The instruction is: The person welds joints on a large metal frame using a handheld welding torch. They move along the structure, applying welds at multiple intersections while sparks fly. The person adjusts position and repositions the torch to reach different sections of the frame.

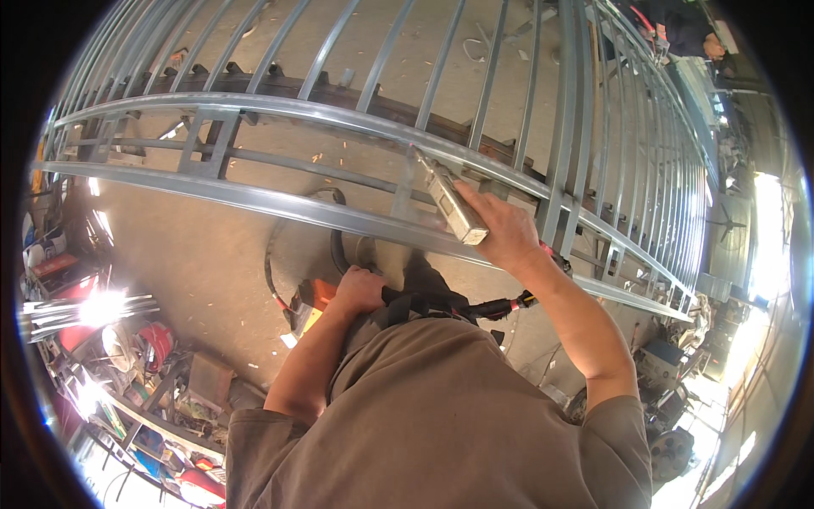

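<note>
My right hand [507,227] is closed round a boxy metal welding gun [458,204] with a narrow nozzle. The gun points away from me and to the left, its tip at the curved upper rail [339,116] of a silver metal railing; I cannot tell whether it touches. A short upright piece [405,191] stands just left of the gun, between the upper rail and the lower rail [280,204]. Near my waist, my left hand [360,288] is curled round a thick black cable [337,248]. Black cable with a red section [514,304] runs up toward my right hand.
Long railing bars [432,68] stretch away, resting on a dark beam [339,93]. An orange and black box [312,299] stands on the floor by my left arm. Cluttered shelving [170,424] fills the left. At the far right, another person's hand [714,47] shows.
</note>
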A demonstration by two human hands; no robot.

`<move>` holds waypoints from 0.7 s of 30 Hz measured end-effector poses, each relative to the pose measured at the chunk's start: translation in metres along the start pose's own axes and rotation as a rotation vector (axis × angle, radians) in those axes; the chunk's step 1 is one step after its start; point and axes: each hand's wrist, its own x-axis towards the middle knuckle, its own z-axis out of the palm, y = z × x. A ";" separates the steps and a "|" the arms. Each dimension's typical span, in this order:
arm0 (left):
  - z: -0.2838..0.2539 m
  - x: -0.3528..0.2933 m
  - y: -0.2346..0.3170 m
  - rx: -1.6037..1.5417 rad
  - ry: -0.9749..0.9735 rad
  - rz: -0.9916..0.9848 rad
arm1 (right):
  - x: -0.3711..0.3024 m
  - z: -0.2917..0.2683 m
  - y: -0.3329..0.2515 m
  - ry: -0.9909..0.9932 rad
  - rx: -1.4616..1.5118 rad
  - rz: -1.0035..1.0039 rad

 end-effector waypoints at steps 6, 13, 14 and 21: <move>0.005 0.006 -0.001 -0.010 0.045 0.034 | -0.002 0.002 0.000 0.008 -0.020 -0.007; 0.006 0.012 0.001 -0.008 0.075 0.019 | -0.003 0.003 0.000 0.003 -0.033 0.012; 0.006 0.012 0.001 0.003 0.071 0.021 | -0.003 0.004 0.001 -0.004 -0.037 0.017; 0.003 0.011 0.002 0.013 0.063 0.007 | -0.004 0.002 0.003 0.035 0.008 -0.002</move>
